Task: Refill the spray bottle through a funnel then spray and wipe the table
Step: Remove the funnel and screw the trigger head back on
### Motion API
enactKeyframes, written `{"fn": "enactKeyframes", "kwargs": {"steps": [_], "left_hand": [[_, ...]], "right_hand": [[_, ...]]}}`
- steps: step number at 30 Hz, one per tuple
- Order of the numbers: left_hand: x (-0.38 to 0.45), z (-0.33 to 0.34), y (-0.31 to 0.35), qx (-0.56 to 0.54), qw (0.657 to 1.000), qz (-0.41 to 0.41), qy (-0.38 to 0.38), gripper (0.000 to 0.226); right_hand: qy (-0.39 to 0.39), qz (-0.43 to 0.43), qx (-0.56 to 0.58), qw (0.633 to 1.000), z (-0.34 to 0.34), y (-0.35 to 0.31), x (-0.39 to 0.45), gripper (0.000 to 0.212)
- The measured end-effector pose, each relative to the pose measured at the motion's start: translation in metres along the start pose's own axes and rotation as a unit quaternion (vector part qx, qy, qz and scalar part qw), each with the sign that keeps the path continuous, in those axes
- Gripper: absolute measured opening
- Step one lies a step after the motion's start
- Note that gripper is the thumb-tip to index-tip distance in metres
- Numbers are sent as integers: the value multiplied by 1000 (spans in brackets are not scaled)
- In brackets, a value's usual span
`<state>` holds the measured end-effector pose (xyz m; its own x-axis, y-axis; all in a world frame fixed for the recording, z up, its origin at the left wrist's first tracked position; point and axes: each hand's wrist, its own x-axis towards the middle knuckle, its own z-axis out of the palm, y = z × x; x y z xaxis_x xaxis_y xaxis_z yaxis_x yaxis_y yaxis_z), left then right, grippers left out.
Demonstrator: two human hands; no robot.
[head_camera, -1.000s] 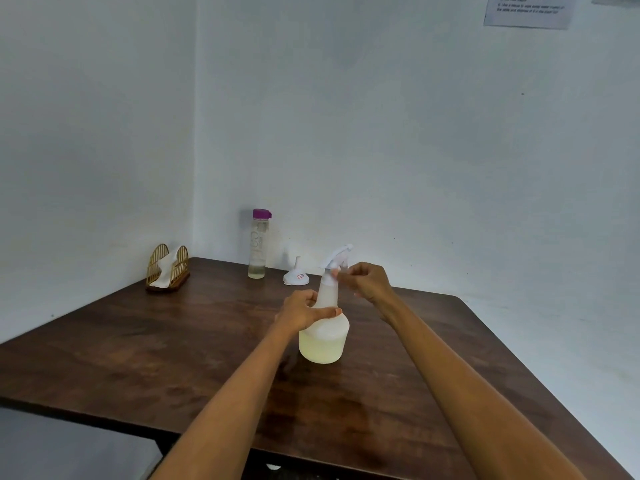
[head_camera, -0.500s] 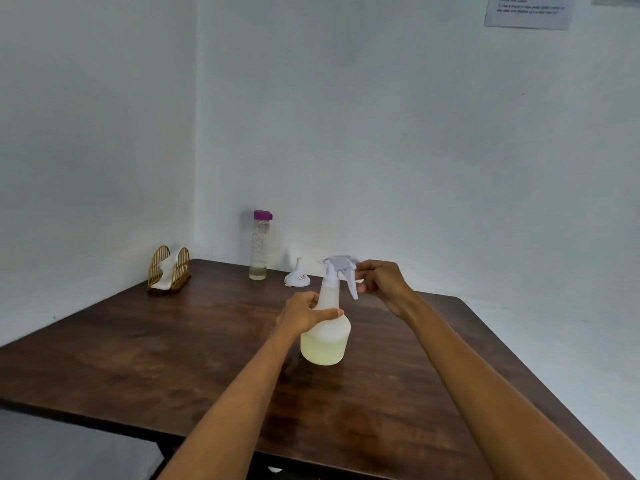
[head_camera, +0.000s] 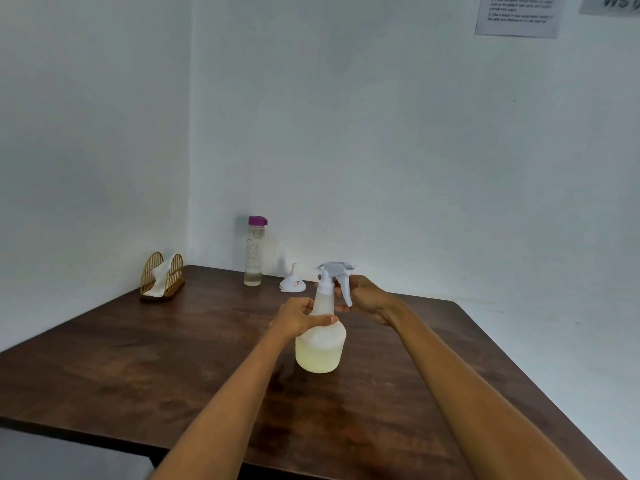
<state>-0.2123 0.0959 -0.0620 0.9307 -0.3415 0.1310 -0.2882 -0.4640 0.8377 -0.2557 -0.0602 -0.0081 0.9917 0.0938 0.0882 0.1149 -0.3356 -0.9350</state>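
Note:
A translucent spray bottle (head_camera: 320, 348) with pale yellow liquid in its lower part stands upright mid-table. My left hand (head_camera: 299, 317) is wrapped around its neck. My right hand (head_camera: 367, 297) grips the white trigger head (head_camera: 336, 273) on top of the bottle. A white funnel (head_camera: 292, 282) lies mouth-down behind the bottle. A clear refill bottle (head_camera: 254, 252) with a purple cap stands near the back wall, a little liquid at its bottom. White tissues sit in a gold wire holder (head_camera: 162, 276) at the back left.
The dark wooden table (head_camera: 138, 358) fits into a white room corner, with walls at the left and back. Its front edge runs along the lower left, its right edge slopes down to the lower right. A printed sheet (head_camera: 517, 13) hangs high on the wall.
My right hand has turned the trigger head round on the bottle neck, from nozzle tilted up to level with the lever hanging down. My left hand has kept hold of the neck.

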Motion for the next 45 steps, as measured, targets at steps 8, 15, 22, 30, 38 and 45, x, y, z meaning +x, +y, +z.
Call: {"fn": "enactKeyframes", "kwargs": {"steps": [8, 15, 22, 30, 38, 45], "left_hand": [[-3, -4, 0, -26, 999, 7, -42, 56], [-9, 0, 0, -17, 1000, 11, -15, 55], [-9, -1, 1, -15, 999, 14, -26, 55], [-12, -3, 3, -23, 998, 8, -55, 56], [-17, 3, 1, -3, 1000, 20, -5, 51], [-21, 5, 2, 32, 999, 21, 17, 56]], "right_hand": [[-24, -13, 9, 1000, 7, -1, -3, 35], [19, -61, -121, 991, 8, -4, 2, 35], [1, -61, -105, 993, 9, -4, 0, 37], [-54, -41, 71, 995, 13, -6, -4, 33], [-13, -49, 36, 998, 14, -8, -8, 32], [31, -64, -40, 997, 19, -11, -9, 23]]}}
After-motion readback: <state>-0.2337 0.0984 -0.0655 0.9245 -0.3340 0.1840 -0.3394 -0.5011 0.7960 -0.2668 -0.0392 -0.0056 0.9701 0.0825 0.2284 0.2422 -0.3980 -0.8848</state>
